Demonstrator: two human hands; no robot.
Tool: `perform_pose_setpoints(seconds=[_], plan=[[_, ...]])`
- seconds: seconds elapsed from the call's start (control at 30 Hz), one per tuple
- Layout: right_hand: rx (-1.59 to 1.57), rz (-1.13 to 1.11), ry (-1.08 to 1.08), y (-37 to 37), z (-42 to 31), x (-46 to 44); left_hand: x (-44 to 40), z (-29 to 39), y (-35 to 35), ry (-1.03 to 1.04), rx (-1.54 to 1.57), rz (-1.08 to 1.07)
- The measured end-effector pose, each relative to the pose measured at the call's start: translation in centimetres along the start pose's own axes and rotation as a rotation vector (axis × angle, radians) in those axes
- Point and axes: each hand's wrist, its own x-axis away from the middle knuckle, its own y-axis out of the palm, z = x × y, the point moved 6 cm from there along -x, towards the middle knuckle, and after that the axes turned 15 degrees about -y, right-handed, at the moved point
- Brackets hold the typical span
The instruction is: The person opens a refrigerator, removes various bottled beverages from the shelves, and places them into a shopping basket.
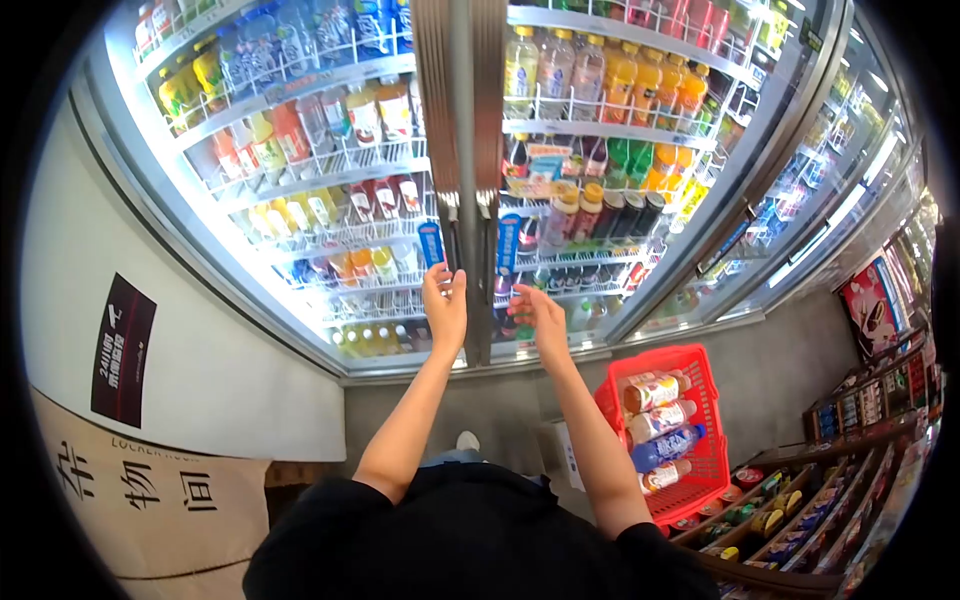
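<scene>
Both my arms reach forward to two closed glass doors of a drinks cooler. My left hand (445, 312) is raised just below a blue label (430, 243) by the left door's handle (453, 225), its fingers and thumb apart with nothing visible in them. Near the right door, below a second blue label (507, 242), my right hand (540, 318) is held with its fingers spread and holds nothing. Whether either hand touches the glass or a handle, I cannot tell. Behind the glass, shelves carry rows of bottles and cans, such as orange drink bottles (620, 78).
To my right, a red shopping basket (712, 400) contains several bottles, one of them blue (667, 447). Beyond it are racks of packaged goods (800, 510). A white wall panel (220, 290) with a dark sign (123, 350) stands at left, above a beige curtain (180, 520).
</scene>
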Motion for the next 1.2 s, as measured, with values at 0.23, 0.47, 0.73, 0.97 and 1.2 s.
perform_pose_setpoints(seconds=[0.23, 0.47, 0.73, 0.97, 1.2], plan=[[-0.018, -0.073, -0.056, 4.3, 1.1, -5.8, -8.9, 3.0, 3.2, -0.008, -0.008, -0.216], [0.018, -0.014, -0.04, 5.6, 1.6, -6.7, -10.7, 2.9, 5.8, -0.27, 0.165, -0.51], [0.099, 0.004, 0.023, 6.1, 2.0, -4.6, -11.1, 1.5, 5.6, -0.381, 0.156, -0.546], [0.095, 0.007, 0.058, 5.0, 2.5, 0.1, -11.8, 0.8, 5.6, -0.3, 0.016, -0.403], [0.064, 0.067, 0.047, 2.7, -1.3, 5.3, -11.8, 0.5, 5.6, -0.316, -0.136, -0.282]])
